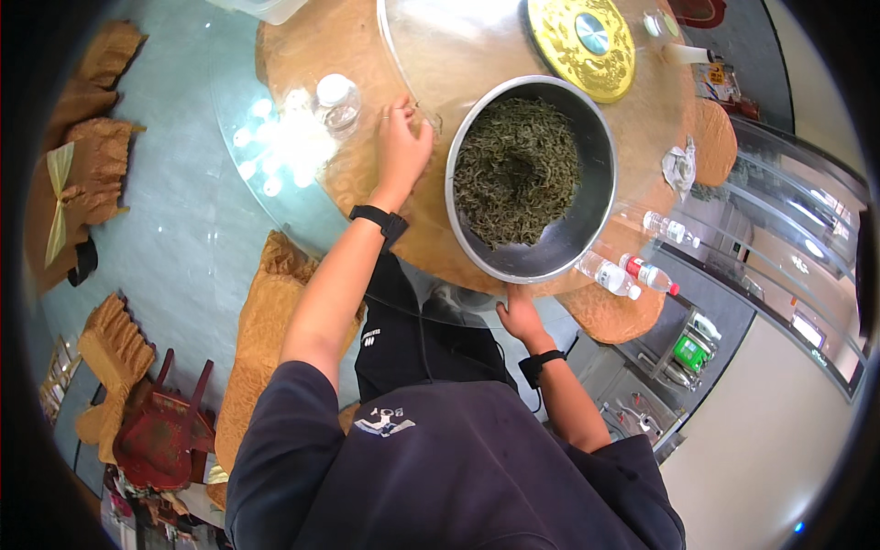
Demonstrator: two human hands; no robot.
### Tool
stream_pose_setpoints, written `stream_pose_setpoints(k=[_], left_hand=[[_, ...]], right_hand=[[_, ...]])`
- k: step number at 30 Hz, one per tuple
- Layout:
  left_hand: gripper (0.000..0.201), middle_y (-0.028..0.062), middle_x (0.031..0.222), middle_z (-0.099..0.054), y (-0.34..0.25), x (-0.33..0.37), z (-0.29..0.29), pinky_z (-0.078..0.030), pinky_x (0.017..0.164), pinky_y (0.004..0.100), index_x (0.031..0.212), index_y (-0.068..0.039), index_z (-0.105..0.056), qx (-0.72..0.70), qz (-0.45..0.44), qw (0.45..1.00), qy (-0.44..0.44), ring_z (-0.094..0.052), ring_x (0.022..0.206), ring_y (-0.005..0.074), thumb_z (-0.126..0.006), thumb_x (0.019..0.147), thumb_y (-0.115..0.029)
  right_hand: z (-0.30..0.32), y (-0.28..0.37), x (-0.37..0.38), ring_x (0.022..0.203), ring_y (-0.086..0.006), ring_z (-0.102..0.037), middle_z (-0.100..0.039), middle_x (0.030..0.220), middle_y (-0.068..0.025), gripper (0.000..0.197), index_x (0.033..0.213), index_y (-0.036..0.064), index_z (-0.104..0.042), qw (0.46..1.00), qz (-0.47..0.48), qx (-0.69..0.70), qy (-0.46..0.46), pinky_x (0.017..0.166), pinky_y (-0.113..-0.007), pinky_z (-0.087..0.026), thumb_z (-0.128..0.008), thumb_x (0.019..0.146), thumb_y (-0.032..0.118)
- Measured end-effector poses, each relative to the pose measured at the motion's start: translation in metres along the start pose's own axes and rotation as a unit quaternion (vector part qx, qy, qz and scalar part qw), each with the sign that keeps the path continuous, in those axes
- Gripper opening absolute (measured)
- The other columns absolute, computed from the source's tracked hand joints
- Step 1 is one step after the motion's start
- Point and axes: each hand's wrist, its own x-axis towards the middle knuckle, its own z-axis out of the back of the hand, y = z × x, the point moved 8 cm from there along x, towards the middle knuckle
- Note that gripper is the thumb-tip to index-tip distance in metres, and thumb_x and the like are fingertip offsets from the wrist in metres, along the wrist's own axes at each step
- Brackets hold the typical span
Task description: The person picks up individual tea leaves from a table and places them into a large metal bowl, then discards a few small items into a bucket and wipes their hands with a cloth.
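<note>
A large steel bowl (pixel 600 192) sits at the near edge of the round table, partly filled with dark, dry, twisted leaves (pixel 513 174) that look like tea. The leaves have a hollow in their middle. My right hand (pixel 522 316) is at the bowl's near side, its thumb showing and its fingers running out of sight under the rim, gripping there. Left of the bowl, my left hand (pixel 403 151) is over the tabletop with bent fingers drawn together. Thin dark bits show by its fingertips; what it pinches is too small to make out.
The glass-topped table (pixel 431 55) carries a gold round plate (pixel 587 46) beyond the bowl and a white-lidded clear jar (pixel 339 105) at left. Several water bottles (pixel 607 275) stand on the right. Cloth-covered chairs (pixel 266 321) and a red chair (pixel 165 426) are around.
</note>
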Motion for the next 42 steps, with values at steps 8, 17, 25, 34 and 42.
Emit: stream_pose_setpoints(k=[8, 17, 25, 34, 42], left_hand=[[0.109, 0.0139, 0.118, -0.068, 0.011, 0.000, -0.043, -0.058, 0.079, 0.0256, 0.164, 0.002, -0.015, -0.211, 0.136, 0.967, 0.035, -0.063, 0.080, 0.0116, -0.087, 0.082, 0.002], [0.032, 0.0084, 0.090, -0.078, 0.028, -0.025, -0.011, -0.057, 0.073, 0.0259, 0.122, 0.006, -0.072, -0.077, 0.148, 0.986, -0.003, -0.071, 0.078, 0.0112, -0.078, 0.096, -0.010], [0.016, 0.0052, 0.083, -0.074, 0.016, -0.110, 0.016, -0.055, 0.064, 0.0254, 0.110, 0.006, -0.072, -0.071, 0.179, 0.980, 0.053, -0.068, 0.069, 0.0105, -0.066, 0.106, -0.009], [0.014, 0.0049, 0.081, -0.073, -0.015, -0.246, -0.011, -0.056, 0.066, 0.0270, 0.098, 0.004, -0.070, -0.067, 0.181, 0.959, 0.208, -0.068, 0.072, 0.0100, -0.072, 0.102, -0.009], [0.012, 0.0072, 0.075, -0.067, -0.155, -0.406, -0.109, -0.054, 0.058, 0.0305, 0.086, -0.003, -0.069, -0.024, -0.167, 0.916, 0.365, -0.068, 0.062, 0.0175, -0.081, 0.087, -0.004]], right_hand=[[-0.005, -0.022, -0.010, 0.146, -0.0537, -0.037, -0.039, 0.158, -0.0362, 0.068, 0.149, -0.0093, -0.043, 1.000, -0.022, -0.009, -0.008, 0.120, -0.053, -0.041, -0.063, 0.089, 0.014], [-0.002, -0.018, 0.001, 0.144, -0.0522, -0.040, -0.042, 0.154, -0.0344, 0.065, 0.146, -0.0086, -0.046, 0.999, -0.014, 0.028, -0.008, 0.120, -0.052, -0.040, -0.063, 0.087, 0.012], [0.001, -0.007, -0.002, 0.155, -0.0501, -0.027, -0.031, 0.165, -0.0323, 0.081, 0.158, -0.0096, -0.034, 0.999, -0.005, 0.037, -0.035, 0.127, -0.050, -0.032, -0.064, 0.086, 0.013], [0.011, -0.031, -0.009, 0.159, -0.0453, -0.027, -0.032, 0.168, -0.0311, 0.063, 0.145, -0.0068, -0.058, 0.987, 0.033, 0.151, -0.037, 0.130, -0.047, -0.028, -0.068, 0.091, 0.025], [0.006, -0.124, -0.162, 0.107, -0.0292, -0.073, -0.075, 0.114, -0.0140, 0.023, 0.121, -0.0006, -0.070, 0.900, 0.063, 0.368, -0.224, 0.095, -0.036, -0.058, -0.063, 0.100, 0.006]])
